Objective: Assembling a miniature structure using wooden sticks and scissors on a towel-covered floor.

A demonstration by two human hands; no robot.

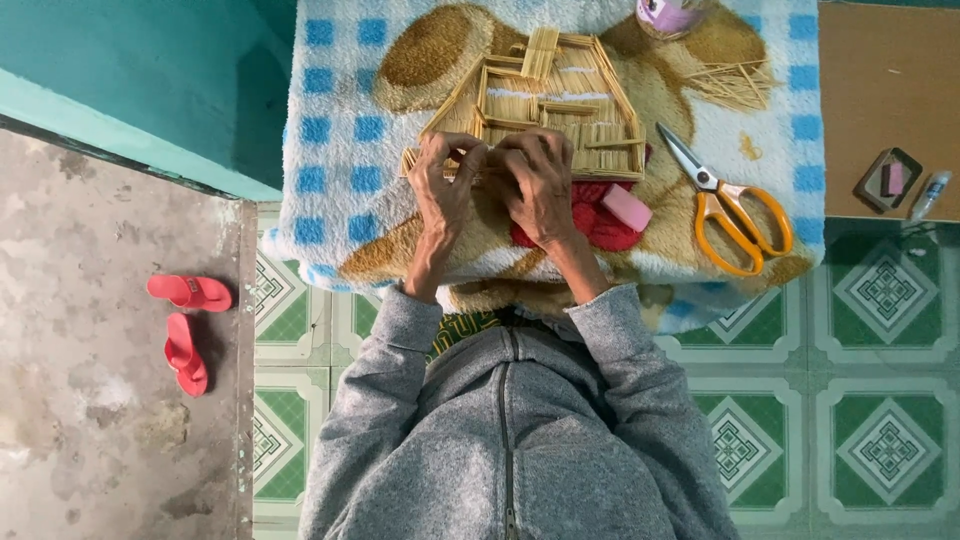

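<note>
We pinch the near edge of the stick house model (540, 105) with our left hand (445, 180) and right hand (540, 185); orange scissors (730, 205) lie just beside it on the blanket (330, 150).

Home: patterned floor tiles (890, 290), sandals (187, 325).

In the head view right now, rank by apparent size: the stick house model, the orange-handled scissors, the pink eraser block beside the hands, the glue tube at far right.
1. Stick house model
2. Orange-handled scissors
3 and 4. Pink eraser block and glue tube look too alike to rank.
</note>
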